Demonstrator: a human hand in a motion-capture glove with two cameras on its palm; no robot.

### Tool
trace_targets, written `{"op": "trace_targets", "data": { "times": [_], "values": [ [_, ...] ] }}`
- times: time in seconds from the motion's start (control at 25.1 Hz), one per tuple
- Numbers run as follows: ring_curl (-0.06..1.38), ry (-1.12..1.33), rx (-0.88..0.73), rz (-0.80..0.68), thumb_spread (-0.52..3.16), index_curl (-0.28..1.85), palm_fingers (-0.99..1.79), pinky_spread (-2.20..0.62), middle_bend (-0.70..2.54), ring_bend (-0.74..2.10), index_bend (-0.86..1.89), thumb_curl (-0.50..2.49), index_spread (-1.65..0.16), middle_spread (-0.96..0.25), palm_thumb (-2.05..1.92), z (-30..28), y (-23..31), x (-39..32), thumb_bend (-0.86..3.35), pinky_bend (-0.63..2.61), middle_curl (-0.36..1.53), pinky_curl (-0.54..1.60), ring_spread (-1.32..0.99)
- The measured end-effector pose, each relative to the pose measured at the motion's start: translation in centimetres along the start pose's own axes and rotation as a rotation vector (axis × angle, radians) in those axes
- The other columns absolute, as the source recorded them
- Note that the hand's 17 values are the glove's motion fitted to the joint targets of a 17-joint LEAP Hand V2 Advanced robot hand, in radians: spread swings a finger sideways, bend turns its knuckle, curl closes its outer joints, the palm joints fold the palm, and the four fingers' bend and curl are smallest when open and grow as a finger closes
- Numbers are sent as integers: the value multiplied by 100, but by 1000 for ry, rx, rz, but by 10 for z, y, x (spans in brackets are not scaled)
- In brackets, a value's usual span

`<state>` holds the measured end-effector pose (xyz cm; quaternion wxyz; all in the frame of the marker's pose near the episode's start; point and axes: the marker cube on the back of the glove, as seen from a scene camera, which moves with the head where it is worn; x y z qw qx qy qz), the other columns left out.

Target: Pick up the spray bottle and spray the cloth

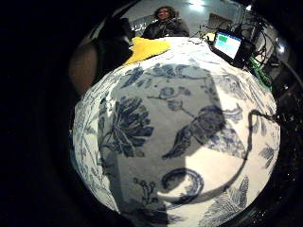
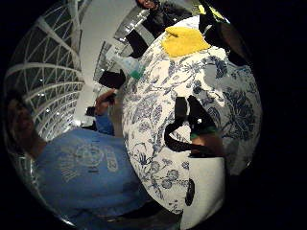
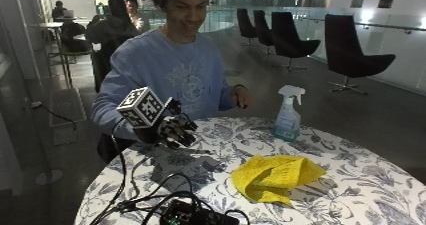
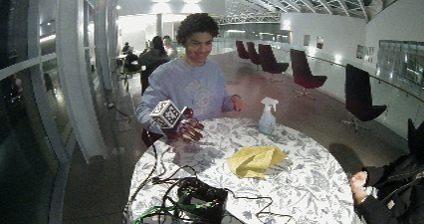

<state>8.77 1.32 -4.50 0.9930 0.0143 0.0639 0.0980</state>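
Table [image 3: 373, 185]: round, under a white cloth with blue floral print; takes up the lower half of the outside view. A person in a blue sweatshirt sits at its far left edge.

Device [image 3: 193, 216]: dark box with cables, at the near left edge of the table; a lit screen shows on it in the little finger side palm view [image 1: 228, 44].

Cloth [image 3: 274, 177]: yellow, crumpled and loosely folded, lying flat on the table right of centre, near side. Well apart from the hand; near the bottle but not touching it. Also seen in both palm views [image 1: 146, 48] [image 2: 183, 40].

Bottle [image 3: 289, 113]: clear spray bottle with pale liquid and a white trigger head. Stands upright on the far side of the table, long axis vertical; nozzle points left, toward the person. Nothing touches it.

Right hand [image 3: 170, 130]: black glove, raised above the left part of the table, palm toward the tabletop, well left of the cloth and bottle. Fingers appear slightly curled and apart, holding nothing, though the view is dim. Its shadow falls on the tablecloth beneath.

Bare hand [image 3: 241, 97]: at the far table edge, left of the bottle, not touching it.
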Motion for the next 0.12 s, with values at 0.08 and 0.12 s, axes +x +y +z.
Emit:
{"op": "trace_targets", "data": {
  "times": [0.08,0.12],
  "values": [
    [34,0,8,-5,105,29,72,22,41,42,17,51,-33,-3,84,0,-1,-1,-2,13,43,25,2],
    [34,0,10,-6,105,30,73,22,41,42,17,51,-33,-3,84,0,-1,-1,-2,13,43,25,2]
  ]
}}
